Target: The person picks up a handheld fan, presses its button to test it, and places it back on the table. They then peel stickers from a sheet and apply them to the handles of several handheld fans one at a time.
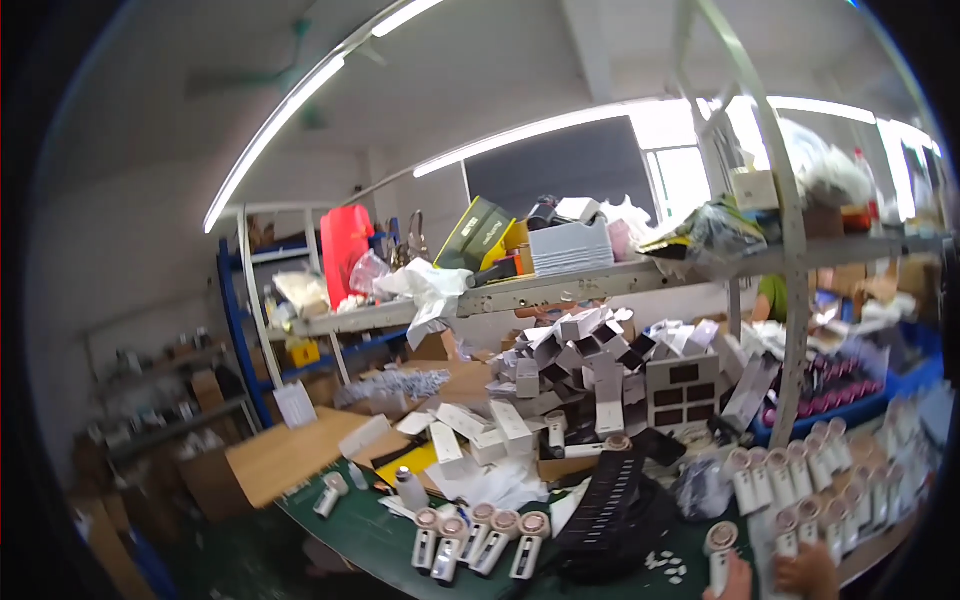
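Note:
At the lower right edge, my left hand [738, 578] is closed around the lower body of a white handheld device with a round pink-gold head [721, 545]. Just to its right, my right hand [808, 573] has its fingers curled at the lower end of another white device [786, 533], which stands at the near end of the rows. Several more devices of this kind [797, 466] stand close together beyond my hands. Part of each hand is cut off by the frame's edge.
More white devices [481, 540] lie on the green table [360, 535], left of a black bag [620, 515]. Small white pieces [667, 567] lie near my left hand. White boxes [575, 350] pile up behind. A metal post [790, 300] rises at the right beside a blue bin [845, 400].

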Demonstrator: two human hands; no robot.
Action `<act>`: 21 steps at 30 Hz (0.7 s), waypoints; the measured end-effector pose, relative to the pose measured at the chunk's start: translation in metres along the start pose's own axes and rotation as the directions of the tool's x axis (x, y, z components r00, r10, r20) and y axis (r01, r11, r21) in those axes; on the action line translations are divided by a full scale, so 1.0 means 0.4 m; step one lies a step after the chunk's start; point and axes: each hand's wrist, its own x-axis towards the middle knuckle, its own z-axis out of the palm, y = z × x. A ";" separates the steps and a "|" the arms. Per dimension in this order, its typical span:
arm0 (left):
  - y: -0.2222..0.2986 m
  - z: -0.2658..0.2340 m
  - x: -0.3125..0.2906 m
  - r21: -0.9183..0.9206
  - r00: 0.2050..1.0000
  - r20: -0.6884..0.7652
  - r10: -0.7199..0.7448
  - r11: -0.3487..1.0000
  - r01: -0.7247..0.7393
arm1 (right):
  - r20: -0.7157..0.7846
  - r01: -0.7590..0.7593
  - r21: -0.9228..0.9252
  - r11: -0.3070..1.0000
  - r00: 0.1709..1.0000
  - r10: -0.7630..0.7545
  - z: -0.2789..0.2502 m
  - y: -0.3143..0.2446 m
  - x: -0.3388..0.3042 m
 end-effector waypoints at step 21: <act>-0.028 0.076 0.032 -0.077 0.997 0.048 -0.059 0.995 0.063 | -0.086 -0.031 0.131 0.991 0.995 0.042 0.026 -0.012 0.014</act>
